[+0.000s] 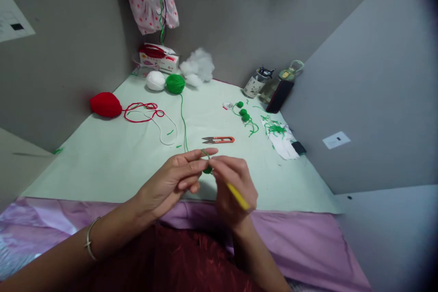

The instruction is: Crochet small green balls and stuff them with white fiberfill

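My left hand (179, 175) pinches a small green crochet piece (207, 170) between thumb and fingers, its index finger stretched out with green yarn over it. In my right hand (236, 187) is a crochet hook with a yellow handle (238, 197), its tip meeting the piece at my left fingertips. A strand of green yarn (184, 123) runs from the green yarn ball (175, 84) down to my left hand. Just beyond my hands lie thread snips (219, 139) with orange handles. The hook's tip is mostly hidden by my fingers.
Back left are a red yarn ball (106, 104), a white yarn ball (155, 80), a box (159, 58) and white stuffing (197, 67). To the right lie small green balls (242, 112), yarn scraps (276, 128) on paper, a pen jar (253, 85) and a phone (279, 96). Grey panels surround the table.
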Tool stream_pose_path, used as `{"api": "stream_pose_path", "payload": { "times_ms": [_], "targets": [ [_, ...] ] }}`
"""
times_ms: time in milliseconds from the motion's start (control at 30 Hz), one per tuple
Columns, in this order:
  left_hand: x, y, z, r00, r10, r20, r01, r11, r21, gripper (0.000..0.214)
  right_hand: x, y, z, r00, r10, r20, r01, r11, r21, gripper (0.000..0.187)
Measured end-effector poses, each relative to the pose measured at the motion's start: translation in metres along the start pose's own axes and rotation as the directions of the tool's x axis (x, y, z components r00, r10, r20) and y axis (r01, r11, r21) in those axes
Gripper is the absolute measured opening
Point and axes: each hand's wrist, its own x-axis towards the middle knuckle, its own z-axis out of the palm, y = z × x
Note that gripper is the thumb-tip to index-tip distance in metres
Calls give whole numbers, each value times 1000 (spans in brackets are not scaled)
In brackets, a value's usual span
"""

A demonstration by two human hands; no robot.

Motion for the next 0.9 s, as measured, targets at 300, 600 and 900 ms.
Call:
{"api": "stream_pose_path", "payload": {
  "times_ms": [300,600,900],
  "targets": [
    [-3,0,1,992,129,4,-129,987,91,33,10,2,8,882,462,95,-425,692,584,17],
    [-4,1,1,988,152,-2,-149,975,165,30,10,4,4,824,549,138,-487,563,668,15],
    [-3,1,2,986,169,-15,-162,966,202,38,11,4,5,862,490,131,-461,647,608,14]
  ]
}}
